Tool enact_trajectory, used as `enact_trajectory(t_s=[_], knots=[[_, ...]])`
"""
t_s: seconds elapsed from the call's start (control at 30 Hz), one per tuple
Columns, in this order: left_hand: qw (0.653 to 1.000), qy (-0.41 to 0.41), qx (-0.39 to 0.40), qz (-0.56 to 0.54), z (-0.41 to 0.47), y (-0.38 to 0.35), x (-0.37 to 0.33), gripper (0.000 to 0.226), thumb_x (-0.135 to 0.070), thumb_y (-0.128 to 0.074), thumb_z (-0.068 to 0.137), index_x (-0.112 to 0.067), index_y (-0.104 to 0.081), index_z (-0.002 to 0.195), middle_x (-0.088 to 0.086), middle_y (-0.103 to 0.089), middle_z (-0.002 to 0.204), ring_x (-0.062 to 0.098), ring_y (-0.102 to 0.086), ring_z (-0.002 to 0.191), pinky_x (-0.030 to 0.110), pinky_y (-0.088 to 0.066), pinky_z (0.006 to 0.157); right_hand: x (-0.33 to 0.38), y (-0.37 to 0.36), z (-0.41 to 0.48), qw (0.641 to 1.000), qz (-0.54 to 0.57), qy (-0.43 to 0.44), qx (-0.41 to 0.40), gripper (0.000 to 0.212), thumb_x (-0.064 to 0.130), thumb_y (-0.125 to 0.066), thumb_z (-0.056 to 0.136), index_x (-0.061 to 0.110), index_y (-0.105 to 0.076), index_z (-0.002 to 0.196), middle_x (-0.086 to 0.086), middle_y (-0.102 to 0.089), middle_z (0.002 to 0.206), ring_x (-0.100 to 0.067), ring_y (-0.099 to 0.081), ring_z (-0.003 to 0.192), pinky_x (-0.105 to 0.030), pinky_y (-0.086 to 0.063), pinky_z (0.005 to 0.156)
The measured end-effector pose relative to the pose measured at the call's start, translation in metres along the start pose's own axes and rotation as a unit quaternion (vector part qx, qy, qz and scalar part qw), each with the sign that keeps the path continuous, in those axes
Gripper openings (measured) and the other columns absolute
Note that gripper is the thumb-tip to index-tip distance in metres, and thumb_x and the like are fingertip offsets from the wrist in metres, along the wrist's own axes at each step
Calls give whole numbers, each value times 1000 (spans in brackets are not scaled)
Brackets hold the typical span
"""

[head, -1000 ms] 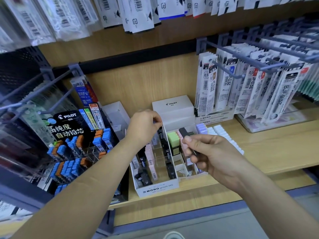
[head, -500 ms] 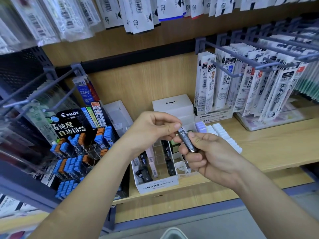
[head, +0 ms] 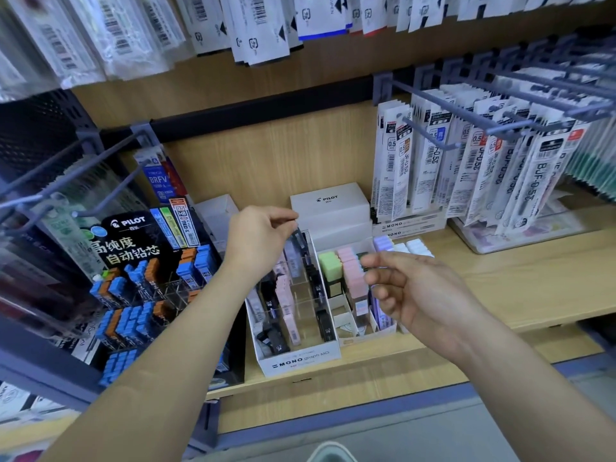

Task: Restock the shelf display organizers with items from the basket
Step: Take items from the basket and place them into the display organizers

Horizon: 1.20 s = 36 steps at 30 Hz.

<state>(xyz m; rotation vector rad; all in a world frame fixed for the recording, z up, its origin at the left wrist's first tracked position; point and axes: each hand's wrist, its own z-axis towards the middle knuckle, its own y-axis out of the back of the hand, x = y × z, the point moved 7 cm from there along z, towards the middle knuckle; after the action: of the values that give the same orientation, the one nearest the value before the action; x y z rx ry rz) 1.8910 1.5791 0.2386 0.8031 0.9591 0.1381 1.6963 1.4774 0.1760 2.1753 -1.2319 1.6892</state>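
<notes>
My left hand [head: 258,236] pinches a small dark lead case [head: 296,235] by its top, over the rear slots of the white MONO display organizer [head: 301,360]. That organizer holds black and pink lead cases in clear dividers. My right hand [head: 408,288] hovers in front of a second white organizer [head: 348,323] with green, pink and purple cases; its fingers are loosely spread and hold nothing. No basket shows in the head view.
A black PILOT lead display [head: 133,261] with blue and orange cases stands at the left. White PILOT boxes [head: 330,205] sit behind the organizers. Refill packs hang on metal hooks [head: 466,128] at the right. The wooden shelf edge [head: 333,371] runs below.
The dark case passed from my right hand to my left hand. My left hand carried it back over the MONO organizer, and my right hand now holds nothing.
</notes>
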Motion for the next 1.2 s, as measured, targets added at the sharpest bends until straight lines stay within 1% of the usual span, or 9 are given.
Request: enact_trajectory(t_s=[0.2,0.33,0.57,0.7,0.77,0.9,1.0,1.1,1.2], knots=[[993,-50,49,93,5,-25,3,15,-14,-72,84,-13,-75,99,-3,-66,95,5,-54,82,9,-36,72,-1,4,2,1000,-21,0,-4,21,13,-52,96,4,-71,97,-4,-61,66,-12,-47,53,-20,-36,48],[985,-84,62,137,7,-32,0,12,-14,-74,82,-14,-75,94,-2,-67,92,9,-58,81,20,-45,75,-1,3,1,999,-32,0,-3,19,12,-53,95,4,-71,98,-3,-59,64,-12,-47,52,-21,-34,48],[991,-65,39,115,-3,-15,-5,11,-15,-71,84,-16,-75,95,-5,-69,90,3,-55,74,6,-37,66,1,4,-4,999,-48,13,2,19,11,-54,95,3,-71,100,-3,-59,64,-11,-47,51,-20,-34,45],[997,-56,17,59,-40,5,-16,11,-19,-65,88,-21,-75,93,-20,-62,75,-7,-55,68,0,-40,63,1,3,-13,996,-82,19,4,17,9,-54,95,4,-71,98,-3,-59,63,-11,-48,49,-19,-36,44],[996,-60,52,50,-66,2,-20,11,-19,-64,87,-24,-74,90,-25,-59,68,-13,-55,66,2,-41,65,-3,1,-19,995,-98,22,9,18,8,-53,95,5,-71,96,-3,-60,63,-11,-48,49,-18,-37,42],[978,-43,184,85,-128,-25,1,12,-19,-64,86,-22,-75,86,-22,-59,62,-2,-58,66,18,-48,73,-30,-7,-34,989,-142,9,31,18,9,-52,96,9,-69,89,-2,-60,62,-12,-51,49,-18,-38,43],[936,12,302,179,-189,-65,64,15,-21,-59,87,-20,-74,90,-5,-71,81,15,-65,82,26,-50,77,-67,-4,-45,966,-252,-17,58,17,11,-53,96,9,-68,90,-4,-62,65,-13,-54,52,-19,-41,46],[877,80,396,262,-255,-99,141,31,-24,-53,89,-21,-64,118,5,-67,114,25,-62,102,32,-51,82,-110,11,-54,917,-386,-54,80,14,12,-53,97,7,-64,90,-8,-64,72,-16,-57,55,-19,-44,46],[859,144,419,258,-302,-117,193,48,-30,-47,97,-19,-37,142,10,-58,127,27,-61,100,32,-48,74,-175,35,-59,865,-474,-127,103,15,14,-51,98,7,-63,91,-12,-66,84,-19,-59,63,-21,-47,53]])
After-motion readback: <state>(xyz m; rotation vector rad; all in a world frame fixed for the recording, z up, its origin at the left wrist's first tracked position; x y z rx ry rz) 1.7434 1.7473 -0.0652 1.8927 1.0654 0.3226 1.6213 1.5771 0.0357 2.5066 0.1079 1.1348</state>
